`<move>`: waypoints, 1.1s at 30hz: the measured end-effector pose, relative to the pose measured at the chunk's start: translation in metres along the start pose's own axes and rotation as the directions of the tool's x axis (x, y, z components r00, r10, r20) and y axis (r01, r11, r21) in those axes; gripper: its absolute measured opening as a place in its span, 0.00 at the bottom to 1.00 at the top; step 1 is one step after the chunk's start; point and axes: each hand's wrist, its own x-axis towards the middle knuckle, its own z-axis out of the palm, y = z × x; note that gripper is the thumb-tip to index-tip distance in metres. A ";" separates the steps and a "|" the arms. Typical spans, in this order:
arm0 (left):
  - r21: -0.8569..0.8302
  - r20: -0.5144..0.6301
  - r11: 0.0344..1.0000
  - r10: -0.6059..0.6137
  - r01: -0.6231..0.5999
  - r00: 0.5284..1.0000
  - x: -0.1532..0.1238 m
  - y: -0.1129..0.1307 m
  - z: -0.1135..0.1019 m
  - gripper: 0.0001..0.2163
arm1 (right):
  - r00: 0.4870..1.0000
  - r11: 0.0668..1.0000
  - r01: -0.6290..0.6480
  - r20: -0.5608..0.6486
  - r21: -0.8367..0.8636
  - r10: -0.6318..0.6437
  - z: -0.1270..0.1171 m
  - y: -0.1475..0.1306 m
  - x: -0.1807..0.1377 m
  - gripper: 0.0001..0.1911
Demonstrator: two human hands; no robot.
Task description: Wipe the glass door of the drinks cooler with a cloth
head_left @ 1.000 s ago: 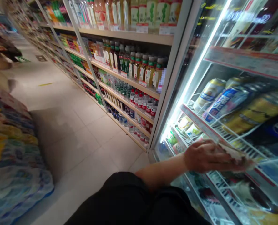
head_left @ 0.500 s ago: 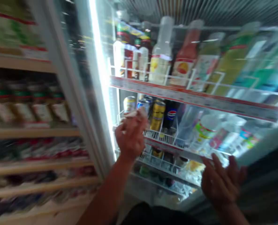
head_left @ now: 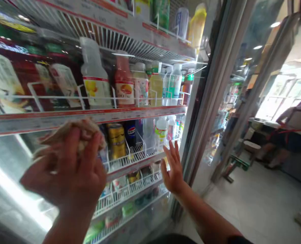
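My left hand (head_left: 66,169) is raised close to the camera in front of an open drinks cooler, its fingers closed on a crumpled beige cloth (head_left: 71,132). The cloth sits just under the red-edged price strip (head_left: 89,115) of the bottle shelf. My right hand (head_left: 173,167) is open, fingers spread, palm toward the front of the lower wire shelf (head_left: 135,159). A gold can (head_left: 116,140) and a dark Pepsi bottle (head_left: 131,132) stand on that shelf between my hands.
Juice and tea bottles (head_left: 94,81) line the shelf above. Lower wire racks (head_left: 125,193) hold small packs. The cooler's metal door frame (head_left: 208,98) rises at right. Beyond it, a person (head_left: 292,132) sits by a bright window on the grey floor.
The view has swung right along the cooler. My left hand with the cloth has come up toward the bottle shelf's edge, and my right hand has risen to the lower shelf.
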 end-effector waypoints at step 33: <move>-0.152 0.255 0.988 0.013 0.027 0.967 -0.141 -0.065 -0.046 0.42 | 0.971 0.981 0.195 -0.144 0.014 -0.191 0.049 -0.067 0.048 0.34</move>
